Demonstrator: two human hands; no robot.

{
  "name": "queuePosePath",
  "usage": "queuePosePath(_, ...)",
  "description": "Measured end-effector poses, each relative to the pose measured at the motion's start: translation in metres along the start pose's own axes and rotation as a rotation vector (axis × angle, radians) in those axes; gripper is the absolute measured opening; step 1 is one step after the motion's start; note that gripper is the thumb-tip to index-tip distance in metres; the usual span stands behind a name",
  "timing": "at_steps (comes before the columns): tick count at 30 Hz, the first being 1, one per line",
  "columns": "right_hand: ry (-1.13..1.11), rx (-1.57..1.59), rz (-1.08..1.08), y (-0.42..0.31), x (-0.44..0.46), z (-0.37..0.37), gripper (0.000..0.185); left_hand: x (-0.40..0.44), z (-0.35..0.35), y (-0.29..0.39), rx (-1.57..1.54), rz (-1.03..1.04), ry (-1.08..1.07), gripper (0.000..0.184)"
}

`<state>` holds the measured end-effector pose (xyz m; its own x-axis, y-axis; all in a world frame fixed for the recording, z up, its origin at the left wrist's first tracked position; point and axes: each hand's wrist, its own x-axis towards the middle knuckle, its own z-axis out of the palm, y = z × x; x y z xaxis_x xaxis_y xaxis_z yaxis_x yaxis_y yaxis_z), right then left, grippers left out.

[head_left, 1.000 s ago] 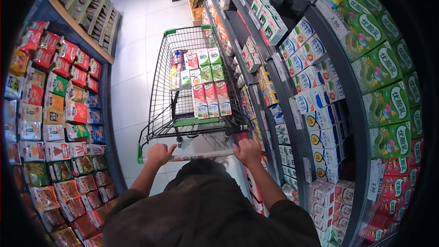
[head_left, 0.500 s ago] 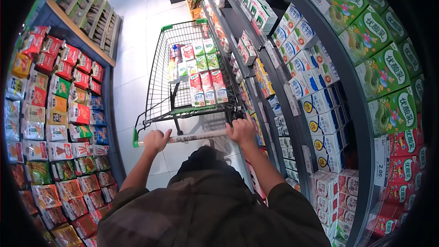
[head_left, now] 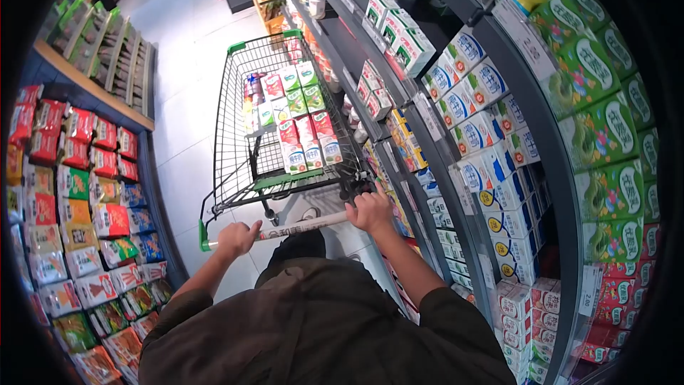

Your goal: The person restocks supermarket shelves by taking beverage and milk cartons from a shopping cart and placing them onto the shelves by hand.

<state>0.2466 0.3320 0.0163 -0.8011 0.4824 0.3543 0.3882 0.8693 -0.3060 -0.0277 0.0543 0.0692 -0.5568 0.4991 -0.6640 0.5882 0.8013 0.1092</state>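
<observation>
A wire shopping cart (head_left: 222,110) with green corner pieces stands in front of me. My left hand (head_left: 237,238) is closed around the left part of its pale handlebar (head_left: 298,227), thumb up. My right hand (head_left: 371,212) grips the same bar near its right end, close to the shelf. Inside the cart lie several drink cartons: red-and-white and blue-lettered ones (head_left: 308,144) nearest me, green-and-white ones (head_left: 305,90) behind. At their left is a dark-topped pack (head_left: 254,87) that I cannot make out.
Dark shelves on the right hold stacked milk cartons (head_left: 476,135) and green drink boxes (head_left: 605,135), with price tags (head_left: 524,36) along the edges. Bagged snacks (head_left: 78,235) fill a display on the left. Pale floor tiles (head_left: 187,78) run ahead between them.
The cart has shifted left and slightly down in view, its handlebar more tilted. The snack display and right-hand shelf goods have slid toward me. Both hands keep their hold, and one shoe now shows.
</observation>
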Motion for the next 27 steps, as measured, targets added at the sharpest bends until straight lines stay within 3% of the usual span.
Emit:
queuePosePath(4, -0.005, -0.019, 0.025, -0.002, 0.023, 0.007, 0.037, 0.022, -0.025, -0.006, 0.027, 0.078, -0.103, 0.081)
queuePosePath(5, -0.003, -0.024, 0.035, -0.002, 0.027, 0.008, 0.037, 0.028, -0.033, -0.009, 0.074, 0.156, -0.178, 0.069)
queuePosePath(9, 0.014, -0.010, 0.075, -0.009, 0.047, 0.008, 0.033, 0.090, -0.007, -0.065, 0.266, 0.776, -0.209, 0.042)
queuePosePath(12, -0.013, -0.024, 0.111, -0.007, 0.047, 0.015, 0.032, 0.096, -0.054, -0.019, 0.356, 0.782, -0.400, 0.048)
queuePosePath(13, -0.006, -0.025, 0.115, -0.010, 0.049, 0.014, 0.032, 0.120, -0.052, -0.008, 0.347, 0.530, -0.505, 0.058)
queuePosePath(14, 0.001, -0.026, 0.115, -0.012, 0.052, 0.013, 0.031, 0.126, -0.081, 0.022, 0.470, 0.538, -0.516, 0.067)
queuePosePath(16, 0.006, -0.038, 0.120, -0.016, 0.057, 0.009, 0.030, 0.140, -0.140, 0.077, 0.109, 0.513, -0.598, 0.054)
queuePosePath(17, 0.006, -0.045, 0.121, -0.017, 0.058, 0.009, 0.029, 0.182, -0.134, 0.088, 0.357, 0.829, -0.389, 0.048)
queuePosePath(18, -0.003, -0.043, 0.131, -0.018, 0.058, 0.010, 0.029, 0.235, -0.115, 0.084, 0.094, 1.009, -0.084, 0.043)
queuePosePath(19, -0.010, -0.044, 0.142, -0.017, 0.056, 0.013, 0.028, 0.246, -0.142, 0.111, -0.348, 0.476, -0.363, 0.041)
queuePosePath(21, -0.033, -0.050, 0.152, -0.016, 0.055, 0.014, 0.027, 0.310, -0.145, 0.135, -0.654, 0.260, -0.226, 0.044)
queuePosePath(22, -0.047, -0.054, 0.151, -0.017, 0.057, 0.011, 0.027, 0.336, -0.144, 0.146, -0.655, 0.219, -0.080, 0.045)
queuePosePath(24, -0.047, -0.054, 0.142, -0.018, 0.061, 0.009, 0.027, 0.416, -0.115, 0.147, -0.483, 0.331, 0.211, 0.053)
queuePosePath(26, -0.024, -0.051, 0.129, -0.018, 0.064, 0.007, 0.027, 0.477, -0.090, 0.153, -0.623, 0.247, 0.245, 0.053)
queuePosePath(27, -0.039, -0.047, 0.148, -0.018, 0.064, 0.006, 0.026, 0.458, -0.111, 0.162, -0.581, 0.262, 0.215, 0.058)
